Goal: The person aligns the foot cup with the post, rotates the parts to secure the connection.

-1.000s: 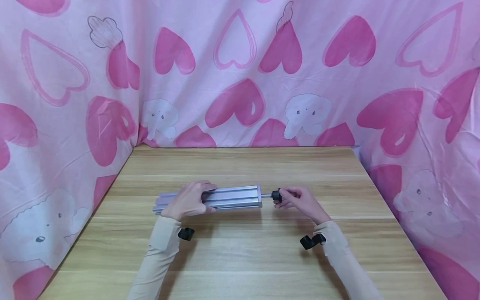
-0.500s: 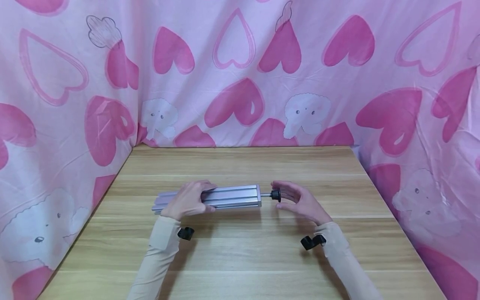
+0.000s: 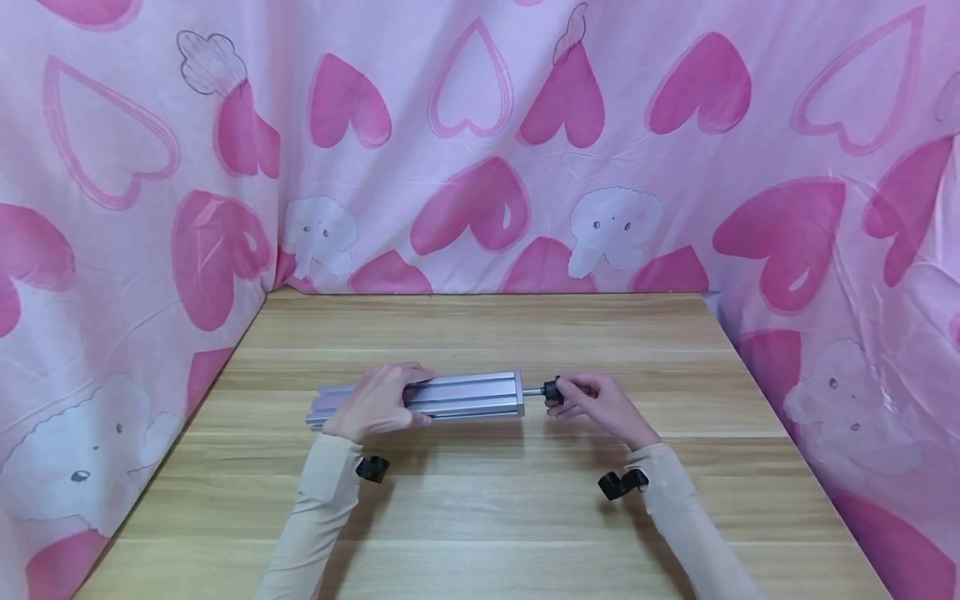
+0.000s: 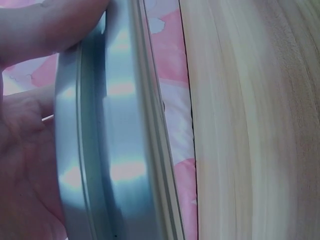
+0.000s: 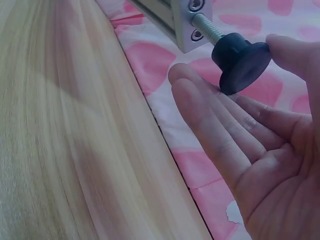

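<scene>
My left hand (image 3: pixel 377 402) grips a silver aluminium profile (image 3: pixel 468 395) from above, fingers on the far side and thumb on the near side. The grooved profile lies crosswise, seemingly lifted off the wooden table. From the plate (image 5: pixel 191 27) on its right end, where two socket screws show, sticks a threaded rod (image 5: pixel 207 27) with a black levelling foot (image 5: pixel 242 62). My right hand (image 3: pixel 603 406) pinches this foot at its rim; in the right wrist view the thumb (image 5: pixel 292 54) touches one side and the fingers (image 5: pixel 210 115) stretch along the other.
The wooden table (image 3: pixel 480 517) reaches to a pink heart-patterned cloth (image 3: pixel 465 200) hanging at the back and both sides. Black wrist mounts (image 3: pixel 624 483) sit on both sleeves.
Half a second ago my right fingers were spread around the foot; now they have closed back onto it, much as one second ago. The left hand and the profile stay put.
</scene>
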Available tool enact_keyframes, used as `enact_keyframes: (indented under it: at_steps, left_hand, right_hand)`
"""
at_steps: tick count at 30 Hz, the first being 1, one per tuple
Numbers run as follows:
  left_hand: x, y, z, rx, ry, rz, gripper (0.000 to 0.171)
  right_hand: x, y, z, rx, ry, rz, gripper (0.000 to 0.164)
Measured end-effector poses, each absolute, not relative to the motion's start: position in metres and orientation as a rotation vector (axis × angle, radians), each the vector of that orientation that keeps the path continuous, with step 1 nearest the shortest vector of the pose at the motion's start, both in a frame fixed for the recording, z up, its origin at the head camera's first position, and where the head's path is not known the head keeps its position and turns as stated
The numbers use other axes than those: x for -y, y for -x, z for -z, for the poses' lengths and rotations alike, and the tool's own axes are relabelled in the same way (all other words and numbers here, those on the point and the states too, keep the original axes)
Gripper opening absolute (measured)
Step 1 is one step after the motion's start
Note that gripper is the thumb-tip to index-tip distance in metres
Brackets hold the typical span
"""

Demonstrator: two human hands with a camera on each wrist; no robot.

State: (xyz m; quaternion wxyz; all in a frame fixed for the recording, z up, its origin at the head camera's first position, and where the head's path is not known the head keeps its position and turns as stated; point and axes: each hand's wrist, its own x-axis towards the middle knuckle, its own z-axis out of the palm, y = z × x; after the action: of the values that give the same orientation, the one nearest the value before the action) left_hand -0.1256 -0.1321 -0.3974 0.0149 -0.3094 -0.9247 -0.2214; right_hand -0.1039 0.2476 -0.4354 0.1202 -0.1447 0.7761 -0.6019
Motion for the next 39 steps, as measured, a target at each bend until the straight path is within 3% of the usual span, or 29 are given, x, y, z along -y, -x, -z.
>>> enact_keyframes:
  at_steps: [5,10,14,22,33,39]
  left_hand:
    - [0.1326,0.1252,0.3964,2.887,0.952,0.701,0.065]
    - [0.1335,0.1259,0.3964,2.897,0.945,0.692,0.065]
    - [0.1340,0.1253,0.3966,2.894,0.945,0.679,0.066]
    - [0.1319,0.1250,0.3953,2.897,0.927,0.684,0.065]
    - [0.1331,0.1255,0.3941,2.896,0.903,0.688,0.064]
    - [0.1337,0.1267,0.3952,2.908,0.900,0.671,0.064]
  right_hand:
    - [-0.2486,0.1019,0.4348,-2.303,0.463,1.752,0.044]
    - [-0.2507,0.1003,0.4350,-2.292,0.594,1.808,0.061]
    - [-0.2508,0.1014,0.4339,-2.260,0.626,1.836,0.057]
    - [-0.2471,0.1062,0.4359,-2.244,0.429,1.810,0.041]
    - [-0.2451,0.1043,0.4386,-2.294,0.399,1.738,0.047]
    - [-0.2491,0.1026,0.4391,-2.295,0.544,1.794,0.064]
